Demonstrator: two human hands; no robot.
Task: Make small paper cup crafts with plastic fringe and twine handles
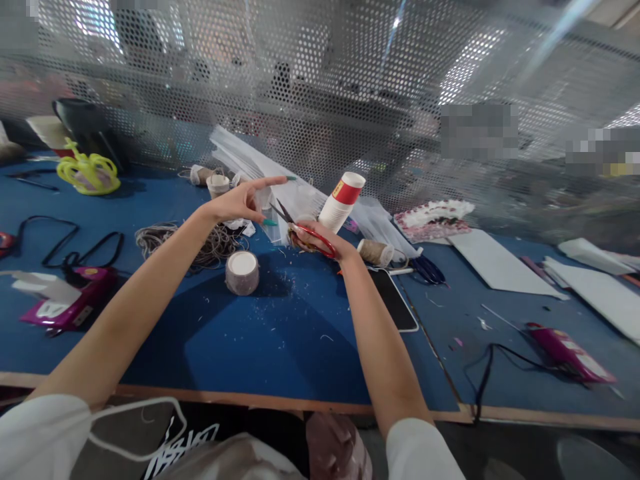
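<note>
The left hand (pixel 235 203) is held with thumb and forefinger spread wide; whether anything is kept under its curled fingers cannot be told. By the right hand (pixel 320 237), the red-handled scissors (pixel 327 249) are gripped at the loops — their long axis is slanted away from the body and leftward, the slightly parted blades being aimed at the left hand's gap. The handles are nearer the right hand, the tips nearer the left. Dark, slim blades are shown. Beyond, translucent sheeting (pixel 237 148) and tilted stacked cups (pixel 336 212) are supported on the blue surface (pixel 280 353).
</note>
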